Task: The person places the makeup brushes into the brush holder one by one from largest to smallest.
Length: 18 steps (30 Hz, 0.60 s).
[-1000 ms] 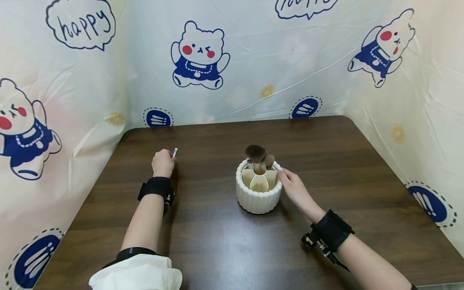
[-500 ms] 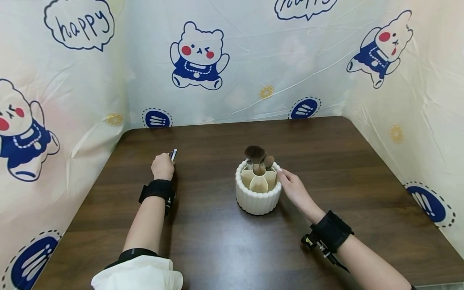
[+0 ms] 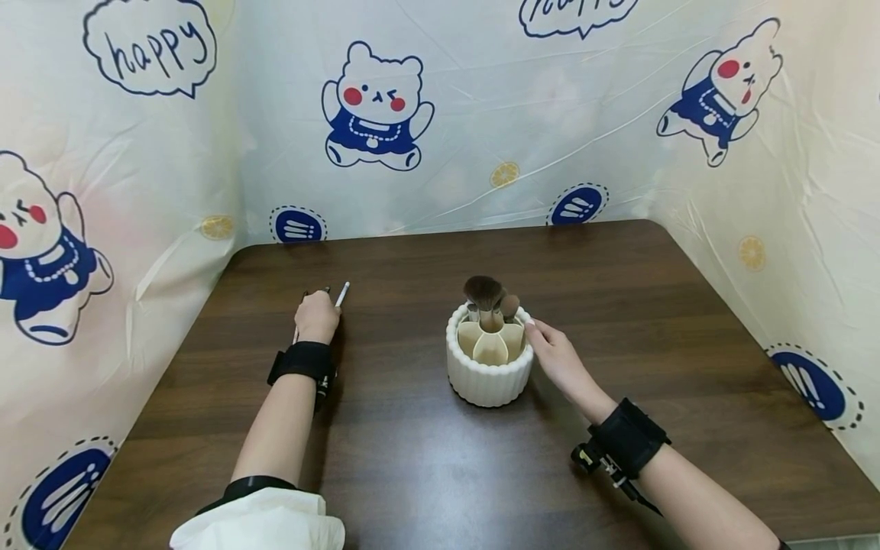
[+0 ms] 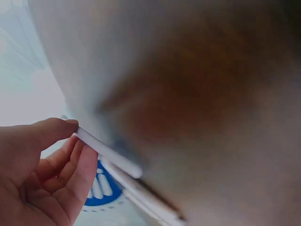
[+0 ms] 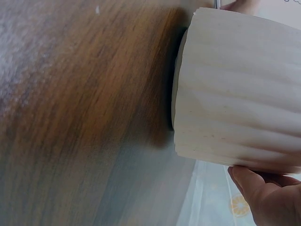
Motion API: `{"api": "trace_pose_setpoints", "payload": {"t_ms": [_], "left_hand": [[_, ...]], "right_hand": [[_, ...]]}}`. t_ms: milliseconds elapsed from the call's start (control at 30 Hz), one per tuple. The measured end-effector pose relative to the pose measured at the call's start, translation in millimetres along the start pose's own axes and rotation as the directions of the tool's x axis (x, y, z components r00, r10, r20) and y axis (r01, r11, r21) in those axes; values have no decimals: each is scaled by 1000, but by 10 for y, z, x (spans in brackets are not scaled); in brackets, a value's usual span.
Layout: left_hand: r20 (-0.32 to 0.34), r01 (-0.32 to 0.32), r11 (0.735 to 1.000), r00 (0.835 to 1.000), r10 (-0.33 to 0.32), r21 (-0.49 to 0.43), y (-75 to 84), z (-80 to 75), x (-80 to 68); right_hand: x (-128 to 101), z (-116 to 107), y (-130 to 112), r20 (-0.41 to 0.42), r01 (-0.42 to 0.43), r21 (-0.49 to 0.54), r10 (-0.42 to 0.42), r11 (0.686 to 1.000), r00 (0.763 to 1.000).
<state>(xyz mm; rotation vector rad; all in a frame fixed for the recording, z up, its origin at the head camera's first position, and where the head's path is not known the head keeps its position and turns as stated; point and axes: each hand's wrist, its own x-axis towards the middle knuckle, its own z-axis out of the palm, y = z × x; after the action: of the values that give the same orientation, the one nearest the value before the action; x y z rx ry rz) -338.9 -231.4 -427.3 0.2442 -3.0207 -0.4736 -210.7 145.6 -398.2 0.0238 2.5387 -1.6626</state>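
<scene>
My left hand [image 3: 317, 317] is low over the table at the left. Its thumb and fingers pinch a slim white makeup brush [image 4: 110, 153], whose white end sticks out past the fingers in the head view; its bristles are hidden. More white-handled brushes [image 4: 141, 200] lie just past it in the left wrist view. A cream ribbed makeup brush holder [image 3: 490, 382] stands upright at the table's middle. My right hand [image 3: 555, 353] holds the holder's right side, fingertips at the scalloped rim, thumb against the wall in the right wrist view.
A large dark makeup brush [image 3: 484, 292] and a smaller round brush [image 3: 509, 305] stand in the holder's back compartments. The front ones show pale walls. The dark wooden table [image 3: 412, 451] meets a printed curtain [image 3: 454, 122] behind and at both sides.
My left hand has moved slightly right, and more of the white brush shows beyond it, with dark tips and a white handle visible around the hand. The right hand and holder have stayed put.
</scene>
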Motion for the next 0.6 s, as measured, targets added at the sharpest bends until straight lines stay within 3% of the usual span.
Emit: {"api": "trace_pose_setpoints", "payload": {"t_ms": [200,367,500,600], "left_hand": [[-82,-110,986,992,100,-124,198,-132,24],[-136,-162,958,982,133,-236,466,-335,-33],[-167,-206,925,973,160,-320,710,-498,-145],[-175,-256,884,964,202,-392,897,-609,-262]], "right_hand": [[-4,-9,-1,20,-3,2,3,1000,1000],[0,-11,-1,30,-8,8,7,1000,1000],[9,-10,4,26,-7,12,6,1000,1000],[7,-10,7,27,-4,9,4,1000,1000]]}}
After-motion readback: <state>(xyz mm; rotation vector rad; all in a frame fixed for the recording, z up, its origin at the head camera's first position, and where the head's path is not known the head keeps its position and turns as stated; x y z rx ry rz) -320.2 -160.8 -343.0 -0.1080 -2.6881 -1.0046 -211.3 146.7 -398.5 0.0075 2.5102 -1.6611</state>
